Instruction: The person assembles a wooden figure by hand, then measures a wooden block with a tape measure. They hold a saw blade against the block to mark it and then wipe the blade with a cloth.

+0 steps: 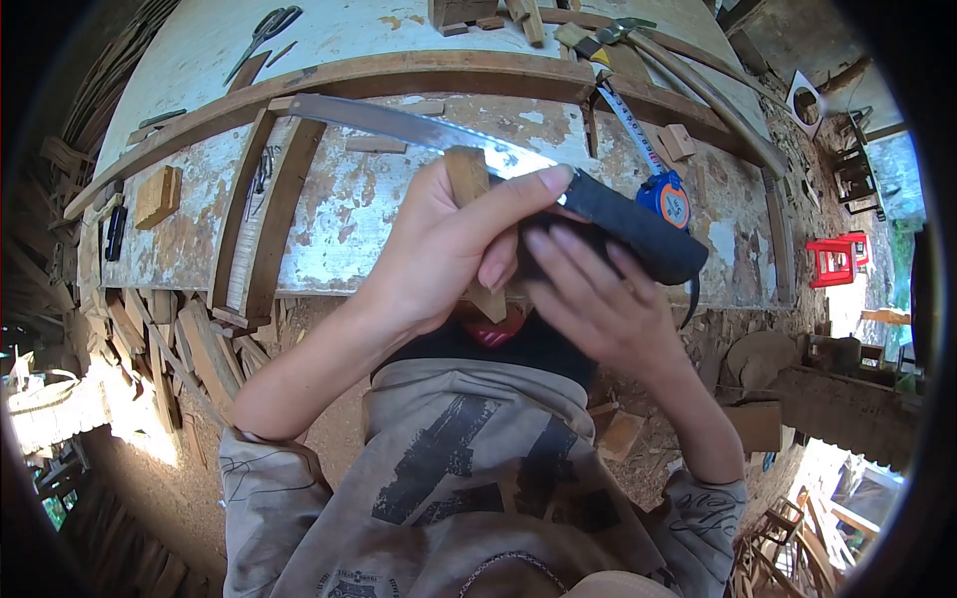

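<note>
My left hand (434, 244) is closed around a short wooden piece (467, 174), its thumb stretched along the base of a hand saw's blade. The saw (399, 125) has a long shiny blade pointing to the left and a thick black handle (638, 229) at the right. My right hand (598, 304) is just below the handle, smeared by motion, with its fingers stretched out and apart. A blue and orange tape measure (666, 202) lies on the worktable behind the handle, its tape pulled out.
A long wooden beam (429, 75) crosses the paint-flaked worktable (339, 244). Two joined slats (284, 204) stand at the left near a wooden block (158, 196). Scissors (264, 40) and a hammer (628, 28) lie at the back. A red stool (835, 259) stands at the right.
</note>
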Demonstrator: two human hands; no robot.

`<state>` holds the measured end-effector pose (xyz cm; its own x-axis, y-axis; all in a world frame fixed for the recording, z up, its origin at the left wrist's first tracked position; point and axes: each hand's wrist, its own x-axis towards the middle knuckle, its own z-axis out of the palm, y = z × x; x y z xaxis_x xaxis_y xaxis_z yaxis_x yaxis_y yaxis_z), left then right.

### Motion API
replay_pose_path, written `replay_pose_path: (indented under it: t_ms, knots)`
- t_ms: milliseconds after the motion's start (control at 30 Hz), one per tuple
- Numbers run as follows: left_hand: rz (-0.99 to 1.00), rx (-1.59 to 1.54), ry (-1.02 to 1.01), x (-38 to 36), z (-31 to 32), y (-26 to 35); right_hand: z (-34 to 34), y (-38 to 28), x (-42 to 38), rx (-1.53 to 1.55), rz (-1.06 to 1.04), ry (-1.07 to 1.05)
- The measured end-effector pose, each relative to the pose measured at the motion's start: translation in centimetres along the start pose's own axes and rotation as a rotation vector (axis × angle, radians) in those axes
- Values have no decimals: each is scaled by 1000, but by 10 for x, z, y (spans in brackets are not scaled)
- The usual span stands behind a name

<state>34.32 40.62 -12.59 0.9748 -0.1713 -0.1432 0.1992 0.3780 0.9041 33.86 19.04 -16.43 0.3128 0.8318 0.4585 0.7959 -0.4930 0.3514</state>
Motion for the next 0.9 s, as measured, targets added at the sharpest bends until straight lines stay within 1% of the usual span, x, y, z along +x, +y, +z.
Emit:
replay_pose_path:
  t_ms: [100, 200, 300, 333, 433, 467, 567, 600, 633, 667, 700, 833, 900]
  knots:
    - [-6, 39, 31, 3, -7, 8, 4, -29, -19, 0, 114, 172]
    - [-44, 18, 64, 6, -10, 11, -17, -33, -16, 936, 431, -239]
    - [-69, 46, 34, 6, -12, 13, -24, -47, -4, 1962, 867, -312]
    - [-77, 63, 15, 5, -13, 14, -14, -50, -1, 2142, 774, -300]
    - [-165, 54, -62, -7, -7, 24, 1, -66, 6, 2614, 824, 141]
    - [-118, 58, -42, -9, -10, 25, 5, -67, 4, 2715, 769, 143]
    - [-108, 72, -51, -21, -10, 42, 3, -55, 12, 2576, 997, 122]
    - [-98, 78, -103, -22, -13, 42, 7, -51, 11, 2566, 1068, 181]
    - [-92, 105, -98, -23, -14, 41, 12, -47, 6, 2554, 1142, 240]
    - [-89, 130, -94, -24, -13, 39, 13, -43, 4, 2572, 1164, 301]
    - [-87, 155, -89, -25, -12, 37, 14, -38, 2, 2588, 1185, 363]
    - [-101, 184, -96, -26, -17, 30, -16, -1, 20, 2756, 1027, 637]
    - [-100, 199, -78, -25, -19, 30, -25, 9, 21, 2750, 1118, 698]
